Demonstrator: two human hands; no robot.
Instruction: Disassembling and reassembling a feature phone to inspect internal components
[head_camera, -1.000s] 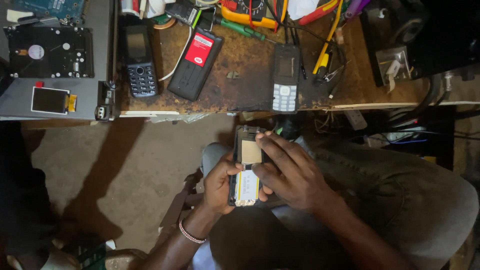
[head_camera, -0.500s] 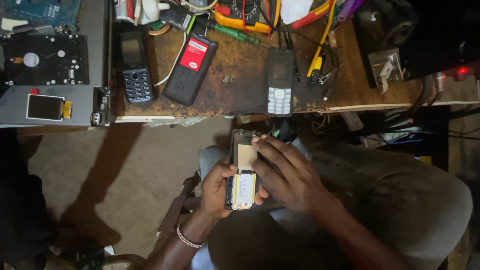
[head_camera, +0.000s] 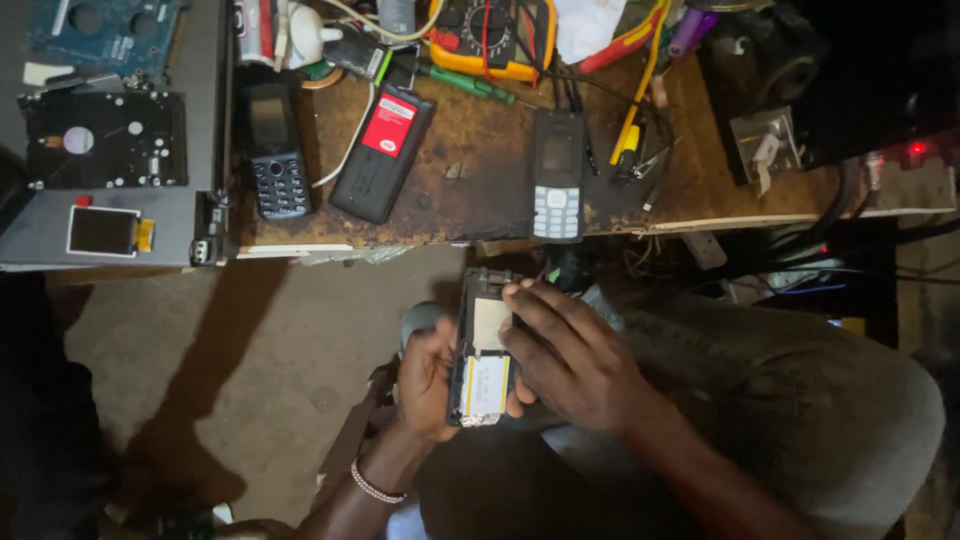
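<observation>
Both hands (head_camera: 500, 375) together over the lap, fingers curled, gripping.

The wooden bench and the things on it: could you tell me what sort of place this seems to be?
Probably a small phone repair workshop: keypad phones lie on the worn bench by a multimeter, and both hands hold an opened phone.

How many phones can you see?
4. Dark keypad phone at the bench's left, battery-backed phone beside it, grey-keyed phone mid-bench, and an opened phone between left hand and right hand. Clutter may hide more.
</observation>
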